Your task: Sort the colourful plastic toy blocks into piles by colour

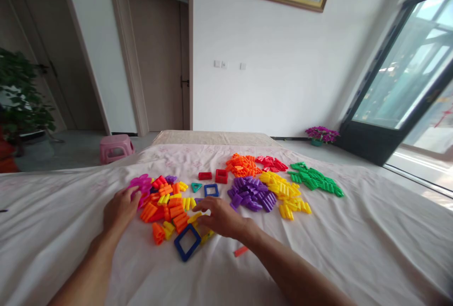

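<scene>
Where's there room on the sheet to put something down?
Bare sheet lies right of the yellow pile, nearer than the green pile. Another lies behind the two red blocks, left of the orange pile. It's crowded with mixed blocks between left hand and right hand.

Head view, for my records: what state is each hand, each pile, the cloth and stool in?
Left hand: at magenta pieces, grip unclear
Right hand: at mixed pile, grip unclear
Mixed pile: colours jumbled
Orange pile: heaped
Red pile: heaped
Purple pile: heaped
Yellow pile: loosely heaped
Green pile: spread out
Cloth: wrinkled
Stool: upright
</scene>
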`<state>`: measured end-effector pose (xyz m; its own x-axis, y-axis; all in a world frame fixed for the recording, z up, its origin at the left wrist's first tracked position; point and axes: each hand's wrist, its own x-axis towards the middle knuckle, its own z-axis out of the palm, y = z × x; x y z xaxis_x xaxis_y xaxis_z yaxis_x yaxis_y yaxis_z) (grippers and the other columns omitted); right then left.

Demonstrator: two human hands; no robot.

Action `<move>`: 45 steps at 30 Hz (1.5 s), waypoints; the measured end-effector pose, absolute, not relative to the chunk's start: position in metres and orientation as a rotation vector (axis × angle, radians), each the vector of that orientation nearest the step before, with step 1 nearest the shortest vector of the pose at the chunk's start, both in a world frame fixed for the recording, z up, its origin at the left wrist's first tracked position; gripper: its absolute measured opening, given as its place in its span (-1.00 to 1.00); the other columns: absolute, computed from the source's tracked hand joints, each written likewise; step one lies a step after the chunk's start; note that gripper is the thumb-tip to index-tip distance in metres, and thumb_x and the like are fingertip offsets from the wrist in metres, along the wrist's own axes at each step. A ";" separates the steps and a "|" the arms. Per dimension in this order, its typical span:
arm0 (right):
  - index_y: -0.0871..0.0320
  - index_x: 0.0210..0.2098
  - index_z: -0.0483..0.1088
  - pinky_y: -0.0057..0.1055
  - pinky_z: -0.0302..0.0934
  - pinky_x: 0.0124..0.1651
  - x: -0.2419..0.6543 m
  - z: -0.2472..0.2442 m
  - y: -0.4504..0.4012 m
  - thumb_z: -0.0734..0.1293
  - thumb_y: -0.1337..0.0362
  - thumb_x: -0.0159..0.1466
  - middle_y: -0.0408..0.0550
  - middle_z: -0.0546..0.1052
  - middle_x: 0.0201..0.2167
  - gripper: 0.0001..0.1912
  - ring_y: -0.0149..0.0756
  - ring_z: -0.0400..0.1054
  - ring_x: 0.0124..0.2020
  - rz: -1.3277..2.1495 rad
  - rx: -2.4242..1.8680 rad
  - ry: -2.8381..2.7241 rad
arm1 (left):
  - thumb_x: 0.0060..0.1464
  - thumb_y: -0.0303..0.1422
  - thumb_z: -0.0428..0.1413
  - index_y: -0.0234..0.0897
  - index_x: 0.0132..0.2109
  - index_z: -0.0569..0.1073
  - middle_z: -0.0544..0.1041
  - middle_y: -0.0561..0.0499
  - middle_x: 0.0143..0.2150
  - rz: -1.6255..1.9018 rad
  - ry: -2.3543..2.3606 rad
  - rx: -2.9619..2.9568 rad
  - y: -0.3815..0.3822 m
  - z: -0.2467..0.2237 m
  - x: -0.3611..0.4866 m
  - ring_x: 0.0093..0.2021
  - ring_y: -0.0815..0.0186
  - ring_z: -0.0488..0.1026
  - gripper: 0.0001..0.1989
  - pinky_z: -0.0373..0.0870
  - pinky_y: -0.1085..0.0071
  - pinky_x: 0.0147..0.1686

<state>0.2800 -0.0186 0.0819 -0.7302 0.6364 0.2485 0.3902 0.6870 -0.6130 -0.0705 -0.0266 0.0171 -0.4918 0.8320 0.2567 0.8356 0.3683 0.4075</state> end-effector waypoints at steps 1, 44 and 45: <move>0.07 -0.07 0.56 -0.39 0.30 -0.03 0.273 0.079 -0.019 0.41 0.31 0.21 -0.05 0.60 -0.15 -0.72 -0.23 0.47 -0.10 0.719 -0.804 -2.481 | 0.22 -0.11 -0.20 -0.29 0.14 0.47 0.49 -0.24 0.17 -0.780 -2.591 -1.580 -0.027 0.018 -0.070 0.15 0.01 0.42 -0.44 0.34 0.16 0.10; -0.02 0.00 0.56 -0.31 0.08 0.19 0.491 0.058 0.104 0.23 0.16 0.33 -0.05 0.55 0.05 -0.65 -0.17 0.35 0.11 -0.059 -1.925 -2.036 | 0.25 -0.07 -0.27 -0.25 0.15 0.41 0.46 -0.19 0.20 -0.709 -2.579 -1.630 -0.015 -0.006 -0.090 0.16 0.03 0.39 -0.43 0.29 0.16 0.12; -0.01 0.01 0.55 -0.31 0.08 0.18 0.494 0.057 0.104 0.23 0.17 0.33 -0.05 0.55 0.06 -0.65 -0.16 0.35 0.11 -0.063 -1.942 -2.011 | 0.24 -0.07 -0.27 -0.26 0.15 0.42 0.46 -0.20 0.20 -0.709 -2.578 -1.629 -0.016 -0.006 -0.089 0.16 0.02 0.39 -0.42 0.29 0.15 0.12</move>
